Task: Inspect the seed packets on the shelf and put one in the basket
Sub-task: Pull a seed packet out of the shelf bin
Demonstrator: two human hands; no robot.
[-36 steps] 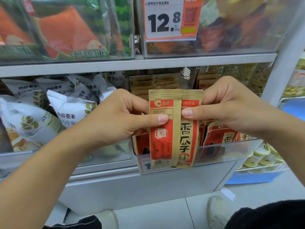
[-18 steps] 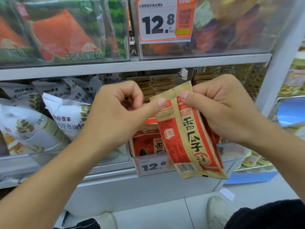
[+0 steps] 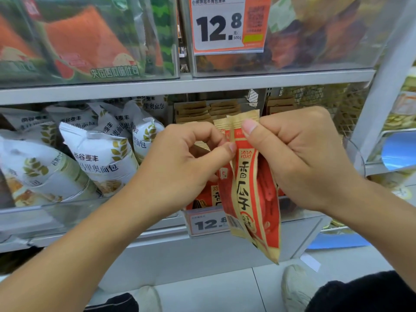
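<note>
Head view: seed packet (image 3: 246, 188) between fingers (image 3: 248, 128)

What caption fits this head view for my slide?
Both hands, left hand and right hand, pinch a red seed packet before the shelf.

Arms: both forearms bare to the frame edge, no sleeve visible.
Left hand (image 3: 180, 163): bare; no ring, watch or glove.
Right hand (image 3: 301, 158): bare; short trimmed thumbnail, no jewellery.
Legwear: dark, near-black fabric (image 3: 364, 293) at lower right; a second dark patch at bottom centre.
Footwear: pale off-white shoes (image 3: 297, 287), textured uppers, rounded toes.
</note>
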